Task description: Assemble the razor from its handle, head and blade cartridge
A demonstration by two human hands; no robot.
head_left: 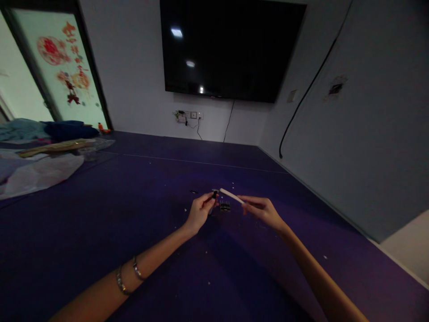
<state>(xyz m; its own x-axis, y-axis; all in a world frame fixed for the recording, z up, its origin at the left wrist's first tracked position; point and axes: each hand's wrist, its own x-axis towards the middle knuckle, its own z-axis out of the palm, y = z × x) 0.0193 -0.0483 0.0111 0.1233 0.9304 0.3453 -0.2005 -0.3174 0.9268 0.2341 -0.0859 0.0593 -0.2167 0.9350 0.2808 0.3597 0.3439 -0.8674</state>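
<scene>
My left hand (pixel 197 214) is closed on a small slim tool with a black upper part (pixel 214 195) and a paler lower end. Its exact kind is too small to make out. In the fingers of my right hand (pixel 264 212) is a slender white stick (pixel 231 195) with a rounded tip, slanting up to the left. That tip is close to the top of the black part; whether they touch, I cannot tell. Just below the stick, between both hands, a small dark piece with short prongs (pixel 225 206) lies on the purple surface (pixel 140 214).
A thin dark bit (pixel 193 192) and several white specks are scattered around. Plastic sheeting (pixel 50 172) and blue cloth (pixel 70 129) lie at the far left. Beyond, a television (pixel 231 49) hangs above wall sockets (pixel 193 115); a black cable (pixel 310 87) hangs on the right wall.
</scene>
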